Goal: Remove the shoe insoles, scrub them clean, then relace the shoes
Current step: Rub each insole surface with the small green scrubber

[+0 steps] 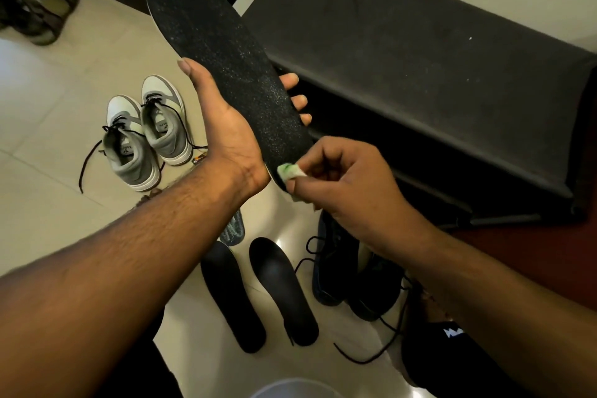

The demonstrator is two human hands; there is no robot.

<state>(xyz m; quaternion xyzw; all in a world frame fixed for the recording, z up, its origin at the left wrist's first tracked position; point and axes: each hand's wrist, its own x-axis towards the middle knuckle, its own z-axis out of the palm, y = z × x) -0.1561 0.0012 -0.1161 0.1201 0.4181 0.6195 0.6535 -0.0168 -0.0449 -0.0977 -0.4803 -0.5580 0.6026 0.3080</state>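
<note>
Left hand [226, 126] grips a black insole [223, 58] w/ thumb on one edge, fingers curled round the other, toe end up. Right hand [339, 181] pinches a small green-white scrub pad [288, 171] against the heel end. Scrub step is under way; next stroke prob. needs to run up toward the toe. Two more insoles [258, 291] lie on the floor, dark shoes [349, 275] just beside them, grey sneakers [145, 132] further off.

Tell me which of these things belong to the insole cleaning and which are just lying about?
In the job: held insole; left hand; right hand with green-and-white scrubber; two floor insoles; dark shoes; grey sneakers.

Lying about: olive sandals; black rack.
</note>
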